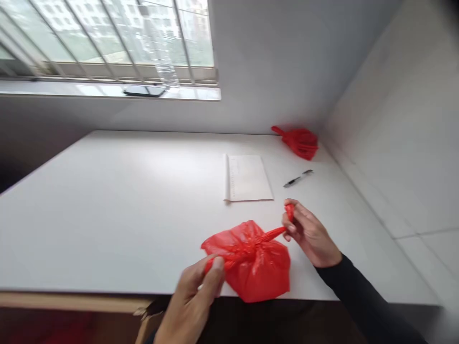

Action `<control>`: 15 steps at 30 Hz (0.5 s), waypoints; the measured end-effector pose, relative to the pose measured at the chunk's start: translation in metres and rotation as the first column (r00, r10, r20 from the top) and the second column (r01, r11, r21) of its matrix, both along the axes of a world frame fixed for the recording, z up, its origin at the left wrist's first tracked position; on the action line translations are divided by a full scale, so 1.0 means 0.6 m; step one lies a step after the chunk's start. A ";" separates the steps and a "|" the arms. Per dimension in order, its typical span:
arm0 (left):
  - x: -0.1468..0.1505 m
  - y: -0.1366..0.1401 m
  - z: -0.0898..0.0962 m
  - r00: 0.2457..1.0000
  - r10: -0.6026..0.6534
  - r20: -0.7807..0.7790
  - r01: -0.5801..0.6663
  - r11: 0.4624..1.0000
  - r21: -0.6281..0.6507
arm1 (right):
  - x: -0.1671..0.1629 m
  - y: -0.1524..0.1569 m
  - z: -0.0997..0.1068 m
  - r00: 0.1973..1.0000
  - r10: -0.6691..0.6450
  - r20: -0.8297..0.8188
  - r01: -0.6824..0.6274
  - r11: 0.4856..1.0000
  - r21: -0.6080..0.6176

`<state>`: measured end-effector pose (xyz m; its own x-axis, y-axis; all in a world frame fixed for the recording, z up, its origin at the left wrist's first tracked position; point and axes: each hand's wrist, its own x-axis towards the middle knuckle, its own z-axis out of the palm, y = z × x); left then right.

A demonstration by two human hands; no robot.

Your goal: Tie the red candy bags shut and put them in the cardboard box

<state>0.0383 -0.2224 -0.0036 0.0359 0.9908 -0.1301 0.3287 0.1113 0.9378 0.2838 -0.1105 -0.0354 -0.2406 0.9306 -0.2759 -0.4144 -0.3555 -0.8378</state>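
A red plastic bag (265, 272), gathered and twisted into a knot at its top, rests at the front edge of the white table (143, 215). My left hand (197, 296) pinches one of its handles between thumb and fingers. On the other side, my right hand (308, 234) has its fingers closed round the second handle, whose end pokes up above the thumb. Both handles are stretched apart from the knot. What the bag contains is hidden.
An open notebook (249, 179) lies behind the bag, with a pen (298, 178) to its right. Another tied red bag (301, 143) sits in the far right corner. On the windowsill are a phone (144, 91) and a clear bottle (167, 69). A wall bounds the right side.
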 end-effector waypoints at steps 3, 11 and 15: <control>0.028 -0.001 -0.003 0.997 0.020 -0.079 -0.017 0.999 0.033 | 0.011 -0.020 -0.041 0.982 -0.055 0.179 0.068 0.996 -0.064; 0.034 -0.031 -0.037 0.989 0.093 -0.114 -0.075 0.985 0.153 | 0.015 -0.044 -0.093 0.905 -0.076 0.419 0.075 0.997 0.018; 0.041 -0.045 -0.023 0.988 0.141 -0.069 -0.114 0.949 0.295 | 0.015 -0.046 -0.085 0.907 -0.095 0.410 0.096 0.995 0.019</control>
